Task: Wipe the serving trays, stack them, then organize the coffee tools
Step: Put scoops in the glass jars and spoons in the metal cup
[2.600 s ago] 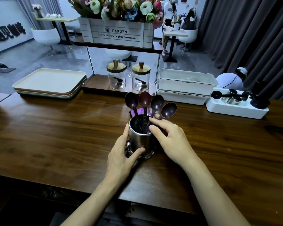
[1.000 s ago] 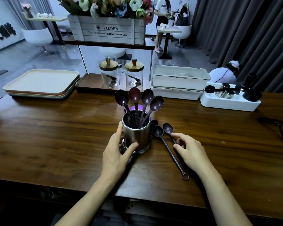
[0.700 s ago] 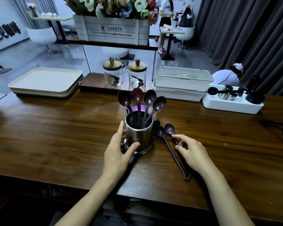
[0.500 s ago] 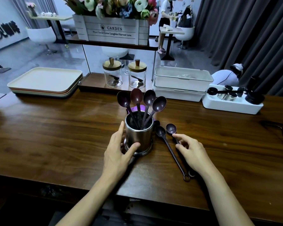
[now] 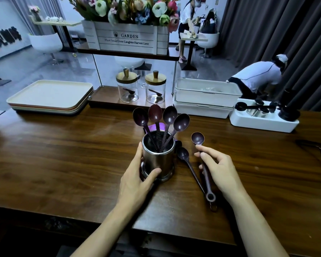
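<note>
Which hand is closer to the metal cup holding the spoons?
Left. The left hand grips the metal cup itself, thumb across its front. The right hand is apart from it, off to its right, holding a loose spoon.

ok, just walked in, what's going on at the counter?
A person is sorting dark coffee spoons into a metal cup on the wooden counter. The left hand grips the cup, which already has four spoons standing in it. The right hand pinches the handle of a fifth spoon just right of the cup. A sixth spoon lies flat on the counter between them. The serving trays sit stacked at the back left.
</note>
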A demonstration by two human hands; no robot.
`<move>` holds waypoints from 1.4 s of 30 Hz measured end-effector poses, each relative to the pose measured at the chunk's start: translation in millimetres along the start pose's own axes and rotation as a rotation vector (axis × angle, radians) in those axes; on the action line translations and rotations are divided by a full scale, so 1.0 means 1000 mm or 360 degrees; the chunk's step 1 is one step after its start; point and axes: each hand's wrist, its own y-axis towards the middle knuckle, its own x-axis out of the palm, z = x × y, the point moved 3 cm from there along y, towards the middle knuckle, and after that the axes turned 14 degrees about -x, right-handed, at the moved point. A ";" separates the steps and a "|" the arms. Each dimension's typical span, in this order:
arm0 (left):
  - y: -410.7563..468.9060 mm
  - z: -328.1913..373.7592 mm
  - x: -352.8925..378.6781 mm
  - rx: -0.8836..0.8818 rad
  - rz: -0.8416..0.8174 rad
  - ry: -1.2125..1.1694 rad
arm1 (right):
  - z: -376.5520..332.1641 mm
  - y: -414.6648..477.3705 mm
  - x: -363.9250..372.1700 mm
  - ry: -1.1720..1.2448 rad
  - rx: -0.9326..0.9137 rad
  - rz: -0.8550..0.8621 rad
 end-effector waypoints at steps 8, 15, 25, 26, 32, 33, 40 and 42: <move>0.001 0.000 0.000 -0.0005 0.0001 -0.0015 | -0.031 0.004 0.008 0.0262 -0.0122 -0.0049; 0.000 0.002 -0.001 -0.0025 -0.0006 -0.0039 | -0.060 0.011 0.009 0.0496 -0.0311 0.0209; 0.001 0.000 -0.001 -0.0065 0.0019 -0.0040 | -0.080 0.020 0.027 0.0467 -0.0514 0.0437; 0.001 0.000 -0.001 -0.0063 0.0017 -0.0042 | -0.080 0.019 0.028 0.0466 -0.0525 0.0481; 0.001 0.000 -0.001 -0.0059 0.0007 -0.0073 | -0.074 0.020 0.029 0.0240 -0.0617 0.0638; 0.001 0.000 -0.001 -0.0058 0.0005 -0.0076 | -0.071 0.020 0.031 0.0136 -0.0639 0.0597; 0.002 0.000 0.000 -0.0050 0.0016 -0.0084 | -0.068 0.013 0.048 -0.0501 -0.0839 0.0373; 0.002 0.000 0.000 -0.0048 0.0013 -0.0076 | -0.067 0.010 0.052 -0.0609 -0.0846 0.0317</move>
